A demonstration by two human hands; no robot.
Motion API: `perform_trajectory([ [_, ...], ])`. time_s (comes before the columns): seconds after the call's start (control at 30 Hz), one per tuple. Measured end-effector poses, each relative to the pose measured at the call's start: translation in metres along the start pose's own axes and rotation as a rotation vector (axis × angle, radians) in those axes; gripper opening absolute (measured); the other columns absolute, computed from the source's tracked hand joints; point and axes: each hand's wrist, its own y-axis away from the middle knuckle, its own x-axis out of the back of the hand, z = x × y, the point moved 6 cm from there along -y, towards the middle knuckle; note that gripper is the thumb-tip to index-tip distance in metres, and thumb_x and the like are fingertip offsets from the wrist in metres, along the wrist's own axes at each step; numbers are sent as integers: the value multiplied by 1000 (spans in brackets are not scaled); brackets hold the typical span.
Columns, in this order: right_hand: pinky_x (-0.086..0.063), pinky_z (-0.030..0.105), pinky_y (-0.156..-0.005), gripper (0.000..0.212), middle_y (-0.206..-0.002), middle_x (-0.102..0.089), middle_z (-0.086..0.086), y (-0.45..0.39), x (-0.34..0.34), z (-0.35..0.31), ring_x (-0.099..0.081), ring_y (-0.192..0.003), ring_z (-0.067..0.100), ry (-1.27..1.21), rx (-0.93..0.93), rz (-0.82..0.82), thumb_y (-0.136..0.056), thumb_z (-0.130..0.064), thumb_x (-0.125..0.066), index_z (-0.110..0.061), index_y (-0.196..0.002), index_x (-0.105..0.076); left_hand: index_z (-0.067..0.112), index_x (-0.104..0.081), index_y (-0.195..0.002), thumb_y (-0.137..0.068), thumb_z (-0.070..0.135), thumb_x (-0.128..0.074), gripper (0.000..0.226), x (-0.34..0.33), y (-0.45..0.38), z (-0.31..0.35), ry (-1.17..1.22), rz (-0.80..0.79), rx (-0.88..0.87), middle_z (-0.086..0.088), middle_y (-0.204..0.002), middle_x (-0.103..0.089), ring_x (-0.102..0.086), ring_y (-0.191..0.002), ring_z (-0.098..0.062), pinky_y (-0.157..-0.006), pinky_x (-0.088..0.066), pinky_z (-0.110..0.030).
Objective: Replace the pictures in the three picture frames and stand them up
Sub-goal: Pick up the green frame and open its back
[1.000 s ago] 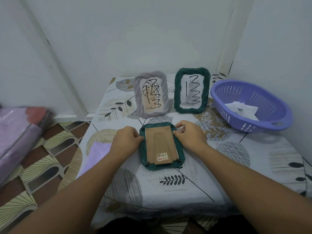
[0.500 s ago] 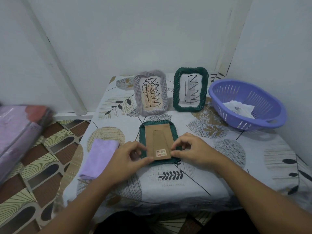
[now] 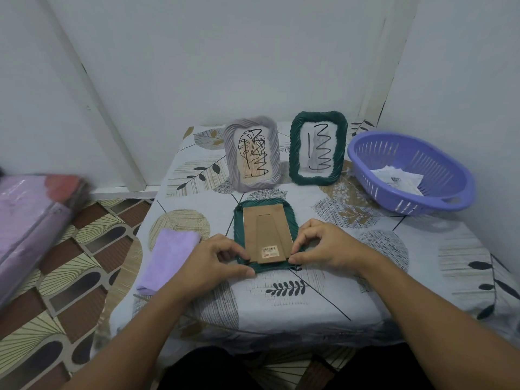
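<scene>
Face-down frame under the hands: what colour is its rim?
Dark green rim, around a brown cardboard back; clearest in the head view.

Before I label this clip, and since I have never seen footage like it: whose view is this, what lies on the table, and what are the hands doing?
This is one picture from a camera worn on a person's head, looking down at their own two bare hands; there is no machine. On the patterned table a green frame lies face down, its brown cardboard back up. The left hand and right hand pinch at its near corners, seemingly working the back's fasteners. Behind it stand a grey frame and a second green frame, each showing a scribbled picture. A folded purple cloth lies to the left. To the right, a purple basket holds some white papers.
</scene>
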Motion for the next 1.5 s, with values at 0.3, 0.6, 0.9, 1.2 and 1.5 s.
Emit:
perform_trajectory([
  [0.3, -51, 14, -73, 17, -106, -55, 6, -2, -2, 3, -59, -80, -2, -39, -20, -6, -67, -6, -93, -8, -79, -81, 32, -81, -87, -66, 35, -92, 25, -1, -4, 0, -18, -102, 14, 0, -94, -55, -50, -77, 2, -72, -42, -11],
  [0.6, -47, 10, -79, 13, -107, -56, 2, -5, 0, 2, -59, -85, -4, 33, -13, -52, -72, -15, -92, -19, -80, -82, 33, -82, -84, -67, 35, -89, 19, -4, -5, 1, 6, -163, 36, 3, -97, -51, -53, -83, 5, -78, -42, -10],
  [0.9, -45, 12, -96, 22, -117, -54, -1, -4, 1, 2, -60, -106, 10, 115, -36, -145, -72, -23, -92, -27, -90, -79, 22, -70, -100, -56, 28, -98, 52, 1, -6, -10, 116, -87, 107, 2, -87, -54, -49, -74, -5, -67, -42, -18],
  [1.2, -39, 6, -96, 26, -116, -51, -4, -4, 1, 2, -56, -105, 1, 162, -4, -174, -72, -19, -91, -32, -91, -78, 21, -74, -100, -56, 25, -98, 50, 0, -6, -12, 105, -65, 138, 4, -83, -53, -49, -69, -2, -65, -42, -15],
  [1.5, -43, 22, -102, 24, -111, -40, -5, -3, -4, -3, -52, -111, 18, 232, -30, -243, -78, -12, -80, -30, -94, -75, 20, -73, -100, -55, 25, -98, 51, 0, -6, -12, 104, -66, 151, 3, -82, -53, -48, -68, -2, -63, -42, -15],
])
